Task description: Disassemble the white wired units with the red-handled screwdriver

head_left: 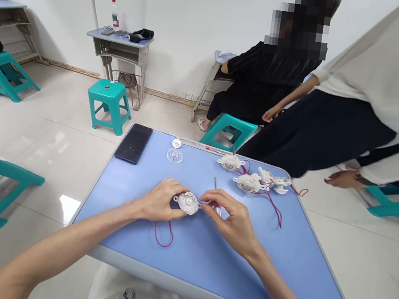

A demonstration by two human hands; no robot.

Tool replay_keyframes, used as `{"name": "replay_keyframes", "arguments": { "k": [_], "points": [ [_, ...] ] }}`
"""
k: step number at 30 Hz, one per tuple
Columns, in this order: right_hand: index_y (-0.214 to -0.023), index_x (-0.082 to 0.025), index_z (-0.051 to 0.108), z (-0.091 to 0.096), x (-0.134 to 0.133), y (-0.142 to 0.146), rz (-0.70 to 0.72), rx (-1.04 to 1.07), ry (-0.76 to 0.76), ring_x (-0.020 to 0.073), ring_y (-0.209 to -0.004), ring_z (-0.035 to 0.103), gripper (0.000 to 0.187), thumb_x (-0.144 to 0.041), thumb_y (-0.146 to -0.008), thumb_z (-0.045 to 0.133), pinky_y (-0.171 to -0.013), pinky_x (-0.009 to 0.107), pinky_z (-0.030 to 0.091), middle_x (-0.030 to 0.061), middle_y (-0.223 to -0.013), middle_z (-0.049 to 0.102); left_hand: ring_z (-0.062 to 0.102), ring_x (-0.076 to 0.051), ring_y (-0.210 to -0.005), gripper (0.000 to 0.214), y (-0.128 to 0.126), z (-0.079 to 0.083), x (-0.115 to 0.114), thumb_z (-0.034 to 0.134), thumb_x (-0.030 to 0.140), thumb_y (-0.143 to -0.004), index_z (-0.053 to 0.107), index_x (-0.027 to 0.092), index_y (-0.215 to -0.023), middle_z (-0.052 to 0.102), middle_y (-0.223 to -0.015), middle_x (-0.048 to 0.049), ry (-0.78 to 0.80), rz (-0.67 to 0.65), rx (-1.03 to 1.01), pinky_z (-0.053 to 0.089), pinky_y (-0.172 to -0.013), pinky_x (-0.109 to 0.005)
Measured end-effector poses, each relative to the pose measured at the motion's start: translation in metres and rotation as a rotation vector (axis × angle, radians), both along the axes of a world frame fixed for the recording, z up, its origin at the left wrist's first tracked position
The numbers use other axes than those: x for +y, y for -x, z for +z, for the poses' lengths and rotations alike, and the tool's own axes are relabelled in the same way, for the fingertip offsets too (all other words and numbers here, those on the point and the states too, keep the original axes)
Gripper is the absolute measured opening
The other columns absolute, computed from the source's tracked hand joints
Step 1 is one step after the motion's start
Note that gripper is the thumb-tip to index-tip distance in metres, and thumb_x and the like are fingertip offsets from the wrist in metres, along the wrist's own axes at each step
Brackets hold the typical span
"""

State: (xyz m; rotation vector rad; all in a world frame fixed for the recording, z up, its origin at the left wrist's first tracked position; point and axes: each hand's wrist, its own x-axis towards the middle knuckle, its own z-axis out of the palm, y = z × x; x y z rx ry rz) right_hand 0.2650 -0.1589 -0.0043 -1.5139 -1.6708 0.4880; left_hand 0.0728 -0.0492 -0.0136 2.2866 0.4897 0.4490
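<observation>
My left hand (159, 200) grips a small white plastic motor housing (188, 203) on the blue tabletop, and my right hand (229, 217) pinches its right edge with the fingertips. A loop of thin red wire (163, 235) lies below the left hand. A slim metal screwdriver shaft (215, 187) rises from under my right hand, its lower end hidden. Further back lie several similar white housings (250, 182) tangled in red wire. A clear plastic cover (174, 156) and a black smartphone (133, 143) rest at the far edge.
The blue table (199, 262) has a grey rim. A person in white and dark clothes (321, 121) stands close on the right, and another person in black (263, 79) sits beyond. Teal stools (111, 94) stand on the tiled floor, and a small desk (120, 41) holds a bottle.
</observation>
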Motion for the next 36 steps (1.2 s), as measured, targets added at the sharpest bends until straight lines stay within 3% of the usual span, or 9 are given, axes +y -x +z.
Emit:
{"name": "replay_keyframes", "arguments": {
  "k": [7, 11, 19, 28, 36],
  "points": [
    [-0.101, -0.026, 0.064, -0.008, -0.001, 0.006, 0.005, 0.022, 0.033, 0.0208, -0.078, 0.063, 0.02, -0.036, -0.084, 0.067, -0.073, 0.038, 0.054, 0.0062, -0.097, 0.067, 0.058, -0.023, -0.097, 0.045, -0.001, 0.0, 0.001, 0.073, 0.023, -0.074, 0.06, 0.017, -0.117, 0.064, -0.101, -0.0076, -0.004, 0.014, -0.001, 0.048, -0.087, -0.036],
    [-0.099, -0.026, 0.065, -0.01, 0.001, 0.006, 0.004, 0.0, 0.021, 0.0206, -0.078, 0.063, 0.016, -0.034, -0.085, 0.066, -0.073, 0.037, 0.055, 0.0062, -0.095, 0.066, 0.058, -0.024, -0.098, 0.052, -0.001, -0.002, 0.002, 0.08, 0.033, -0.072, 0.06, 0.017, -0.117, 0.064, -0.102, -0.0081, 0.001, 0.013, 0.011, 0.048, -0.088, -0.038],
    [-0.101, -0.023, 0.067, 0.001, 0.001, 0.006, 0.046, -0.15, 0.025, 0.0201, -0.088, 0.064, 0.015, -0.028, -0.087, 0.062, -0.076, 0.034, 0.053, 0.0066, -0.1, 0.066, 0.057, -0.023, -0.095, 0.049, -0.003, -0.008, 0.004, 0.08, 0.029, -0.072, 0.06, 0.015, -0.114, 0.066, -0.1, -0.007, -0.015, 0.011, -0.04, 0.047, -0.088, -0.038],
    [-0.091, -0.022, 0.07, 0.015, 0.005, 0.019, -0.087, -0.387, 0.148, 0.0208, -0.083, 0.062, 0.01, -0.028, -0.087, 0.062, -0.072, 0.035, 0.049, 0.0047, -0.091, 0.069, 0.057, -0.024, -0.095, 0.048, -0.003, -0.009, 0.003, 0.08, 0.03, -0.071, 0.06, 0.016, -0.113, 0.065, -0.098, -0.0067, -0.003, 0.016, -0.049, 0.048, -0.087, -0.038],
    [-0.082, -0.023, 0.07, 0.023, 0.01, 0.03, -0.172, -0.57, 0.168, 0.0219, -0.083, 0.063, 0.011, -0.031, -0.086, 0.064, -0.065, 0.033, 0.045, 0.003, -0.086, 0.07, 0.057, -0.023, -0.094, 0.046, -0.002, -0.01, 0.003, 0.079, 0.03, -0.073, 0.06, 0.016, -0.112, 0.065, -0.098, -0.0065, 0.0, 0.012, -0.045, 0.048, -0.086, -0.037]
  ]
}}
